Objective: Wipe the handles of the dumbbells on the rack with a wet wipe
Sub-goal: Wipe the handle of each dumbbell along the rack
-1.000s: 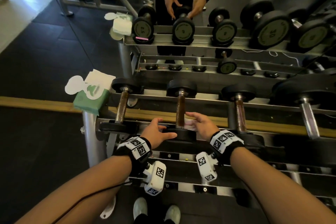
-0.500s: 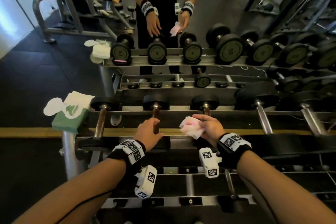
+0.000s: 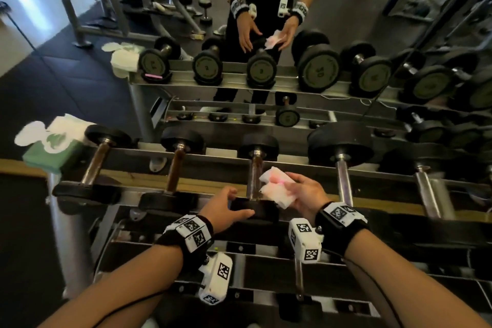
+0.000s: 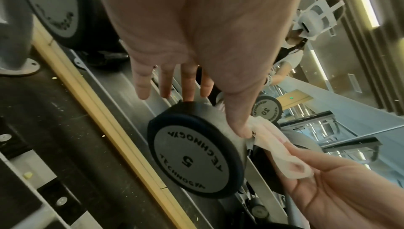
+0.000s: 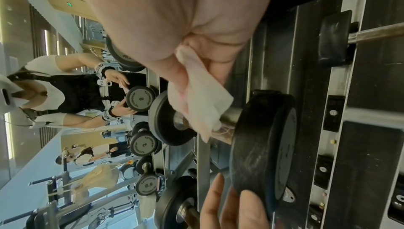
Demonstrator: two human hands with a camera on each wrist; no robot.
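Observation:
Several black dumbbells lie across the rack [image 3: 138,153]. My left hand [image 3: 241,202] rests with straight fingers on the near head of the third dumbbell [image 3: 262,212], marked 5 [image 4: 192,160]; its thumb lies along the rim in the left wrist view, left hand [image 4: 207,111]. My right hand [image 3: 287,189] pinches a crumpled white-pink wet wipe [image 3: 275,188] just right of that dumbbell's brown handle [image 3: 254,176]. In the right wrist view the wipe [image 5: 201,101] hangs from the right hand [image 5: 196,60] against the handle [image 5: 227,134].
A green wipe packet [image 3: 53,152] sits at the rack's left end. Two small dumbbells [image 3: 174,168] lie to the left and a larger one [image 3: 342,168] to the right. A mirror behind reflects the rack and me. A lower shelf runs beneath my wrists.
Both hands moved right from the second dumbbell to the third. The right hand carried the wipe off the earlier handle to this one; the left hand now rests on the third dumbbell's near head.

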